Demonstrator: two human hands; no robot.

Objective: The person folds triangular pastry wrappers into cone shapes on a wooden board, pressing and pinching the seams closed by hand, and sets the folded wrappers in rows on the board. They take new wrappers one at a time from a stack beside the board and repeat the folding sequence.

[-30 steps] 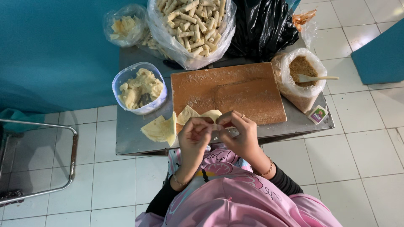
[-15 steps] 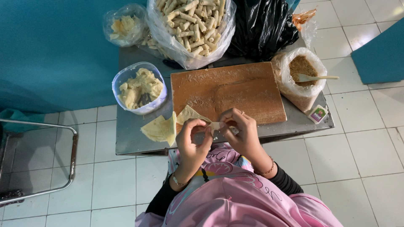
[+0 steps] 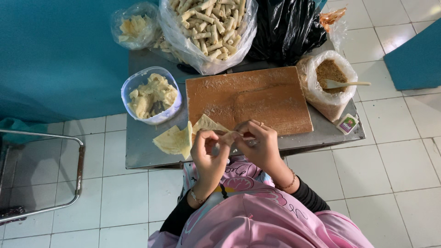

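Both hands meet over the near edge of the desk point(image 3: 138, 154), pinching one small, pale pastry roll point(image 3: 231, 136) between them. The left hand point(image 3: 209, 149) has its grip closed on the roll's left end, thumb against fingertips; the right hand point(image 3: 261, 144) has its grip closed on the right end, fingers curled over it. The roll itself is mostly hidden by the fingers, so how tightly it is wound cannot be told.

To roll such a piece well, judging from this hold, the fingertips should press evenly from both ends and keep the wrapper taut, so that the filling stays in and the seam lies flat.

Just left of the hands lies a small stack of thin triangular wrappers point(image 3: 177, 138), one corner resting on the wooden board point(image 3: 248, 98), which is dusted with crumbs. Beyond the wrappers stands a clear plastic tub point(image 3: 150, 96) of yellowish filling. To the right of the board sits a clear bag of brown crumbs point(image 3: 328, 80) with a pale spoon point(image 3: 344, 84) sticking out of it. At the far side of the desk a large clear bag point(image 3: 209, 23) is heaped with finished rolls, a smaller bag point(image 3: 133, 25) lies to its left, and a black plastic bag point(image 3: 287, 27) lies to its right.
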